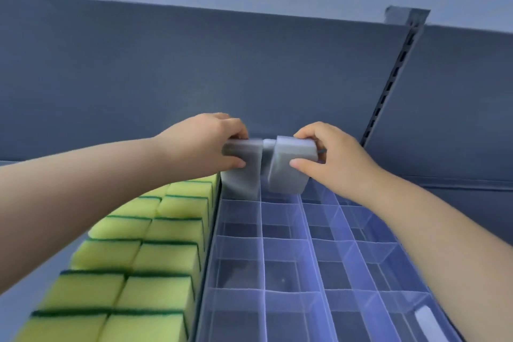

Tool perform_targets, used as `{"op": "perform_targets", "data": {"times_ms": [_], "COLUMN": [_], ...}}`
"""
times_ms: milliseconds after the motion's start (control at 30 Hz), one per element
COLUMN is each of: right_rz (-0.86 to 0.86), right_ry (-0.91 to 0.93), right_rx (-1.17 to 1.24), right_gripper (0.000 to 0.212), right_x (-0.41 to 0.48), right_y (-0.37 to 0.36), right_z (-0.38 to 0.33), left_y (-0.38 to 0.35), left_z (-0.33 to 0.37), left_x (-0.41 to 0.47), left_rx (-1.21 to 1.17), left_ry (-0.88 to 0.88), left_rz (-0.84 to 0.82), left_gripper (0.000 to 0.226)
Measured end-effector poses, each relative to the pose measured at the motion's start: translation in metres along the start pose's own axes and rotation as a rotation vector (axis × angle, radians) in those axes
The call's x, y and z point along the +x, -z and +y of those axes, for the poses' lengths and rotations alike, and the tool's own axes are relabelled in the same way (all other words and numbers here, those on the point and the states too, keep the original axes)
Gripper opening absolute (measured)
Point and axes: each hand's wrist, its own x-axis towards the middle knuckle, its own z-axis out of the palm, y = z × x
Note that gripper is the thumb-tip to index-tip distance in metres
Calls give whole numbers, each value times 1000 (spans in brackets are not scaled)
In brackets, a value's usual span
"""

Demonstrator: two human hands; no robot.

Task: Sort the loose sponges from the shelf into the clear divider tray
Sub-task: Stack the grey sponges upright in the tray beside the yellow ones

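1. Here, the left hand (200, 144) has its grip pinched, thumb under and fingers over, on a grey sponge (243, 175). The sponge stands upright at the far-left compartment of the clear divider tray (291, 277), near the back edge of the shelf (466, 197).
2. The right hand (336, 161) has its grip pinched on a second grey sponge (288, 172), just beside the first.
3. Rows of yellow-green sponges (155, 247) lie along the tray's left side.
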Motion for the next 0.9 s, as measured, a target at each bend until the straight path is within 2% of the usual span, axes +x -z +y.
{"op": "perform_targets", "data": {"times_ms": [200,467,900], "right_rz": [56,49,0], "right_ry": [-67,-80,-48], "right_rx": [37,51,56], "right_gripper": [31,32,31], "right_x": [-4,-4,8], "right_y": [-6,-6,-8], "right_z": [-5,-6,-9], "left_y": [-14,-30,-29], "left_z": [-4,-10,-13], "left_x": [12,17,6], "left_rx": [73,61,-32], "left_ry": [-56,-41,7], "left_rz": [-73,-153,-146], "left_gripper": [42,47,55]}}
